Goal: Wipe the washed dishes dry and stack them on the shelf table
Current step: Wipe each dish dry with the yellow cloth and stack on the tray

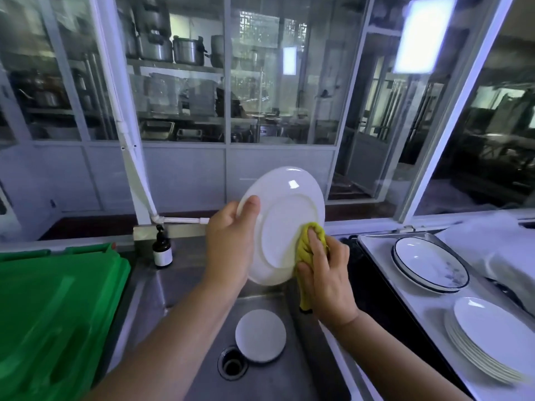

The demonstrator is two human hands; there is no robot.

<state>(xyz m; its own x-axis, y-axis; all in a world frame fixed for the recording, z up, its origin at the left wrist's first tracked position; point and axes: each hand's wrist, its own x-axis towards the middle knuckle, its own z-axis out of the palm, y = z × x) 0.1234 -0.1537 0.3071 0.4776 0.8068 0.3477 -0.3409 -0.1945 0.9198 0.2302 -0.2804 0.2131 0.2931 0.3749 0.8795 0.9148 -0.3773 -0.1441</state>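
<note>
Gripped at its rim by the left hand (228,241), thumb curled over the edge, a round white plate (286,221) was held up on its side above the grey steel sink (179,299). A bunched yellow cloth (303,251) was held in the right hand (327,282) and pressed on the plate's lower right part. More white plates (489,340) were piled on the white table (417,308) at the right.

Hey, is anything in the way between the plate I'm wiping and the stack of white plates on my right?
Nothing visible. The left hand holds the white plate up over the sink, the right hand pressing a yellow cloth to it. The stack of white plates lies uncovered; the blue-rimmed plates sit farther back.
</note>
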